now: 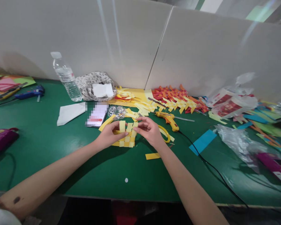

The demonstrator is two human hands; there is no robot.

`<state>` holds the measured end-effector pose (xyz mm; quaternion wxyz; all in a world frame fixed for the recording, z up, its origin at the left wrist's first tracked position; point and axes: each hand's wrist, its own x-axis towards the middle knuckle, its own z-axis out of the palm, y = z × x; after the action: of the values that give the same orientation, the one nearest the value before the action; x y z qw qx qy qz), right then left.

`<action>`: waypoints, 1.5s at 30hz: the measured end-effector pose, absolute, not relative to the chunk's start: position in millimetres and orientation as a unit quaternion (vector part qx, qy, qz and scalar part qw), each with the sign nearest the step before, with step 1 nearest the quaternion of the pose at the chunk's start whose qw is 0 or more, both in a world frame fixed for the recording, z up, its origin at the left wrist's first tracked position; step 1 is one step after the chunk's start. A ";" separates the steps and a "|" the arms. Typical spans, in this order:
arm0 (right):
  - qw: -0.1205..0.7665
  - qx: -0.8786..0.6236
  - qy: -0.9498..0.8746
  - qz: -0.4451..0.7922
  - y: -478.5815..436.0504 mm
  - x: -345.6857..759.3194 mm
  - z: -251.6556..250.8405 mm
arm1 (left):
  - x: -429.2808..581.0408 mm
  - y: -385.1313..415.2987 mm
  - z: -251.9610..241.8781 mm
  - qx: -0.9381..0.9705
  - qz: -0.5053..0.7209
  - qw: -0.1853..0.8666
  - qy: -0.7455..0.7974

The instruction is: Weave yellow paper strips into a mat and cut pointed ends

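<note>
Between my hands is a small woven piece of pale and deeper yellow paper strips (pixel 127 137), held just above the green table. My left hand (pixel 110 135) grips its left side, thumb across the front. My right hand (pixel 150 130) pinches its upper right strip between thumb and fingers. Yellow-handled scissors (pixel 166 135) lie partly hidden behind my right hand. A loose yellow strip (pixel 152 156) rests below that wrist. Beyond the hands sits a clear round dish (pixel 117 112) of small dark and white pieces, probably googly eyes, among yellow paper scraps.
A yellow glue gun (pixel 168 120) trails a black cord to the right. Finished-looking red and orange woven fish (pixel 178 97) lie by the wall. A water bottle (pixel 67 78), a phone (pixel 97 115), blue paper (pixel 203 142) and plastic bags (pixel 234 101) are around the table.
</note>
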<state>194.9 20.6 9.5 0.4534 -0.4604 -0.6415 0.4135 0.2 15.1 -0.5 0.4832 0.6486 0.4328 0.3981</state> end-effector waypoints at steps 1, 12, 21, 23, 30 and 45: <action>0.454 -0.459 -0.644 0.410 20.0 194.3 10.4 | 0.5 14.8 -0.2 0.638 0.394 0.495 0.439; 0.484 -0.454 -0.632 0.400 20.7 192.7 7.1 | 0.5 14.3 -1.4 0.611 0.356 0.545 0.450; 0.436 -0.464 -0.638 0.433 19.0 192.6 9.2 | 1.3 14.1 1.6 0.610 0.368 0.523 0.468; 0.433 -0.472 -0.638 0.428 19.0 192.2 8.9 | 1.3 14.3 1.9 0.613 0.360 0.521 0.472; 0.421 -0.475 -0.645 0.425 19.7 192.4 7.3 | 0.5 15.2 1.0 0.606 0.363 0.512 0.489; 0.447 -0.475 -0.624 0.429 20.1 190.4 7.5 | 1.3 16.5 -0.7 0.584 0.379 0.545 0.468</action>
<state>190.4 20.1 7.5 0.4473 -0.4752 -0.6242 0.4294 1.3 16.5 -0.7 0.5451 0.5835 0.4675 0.3791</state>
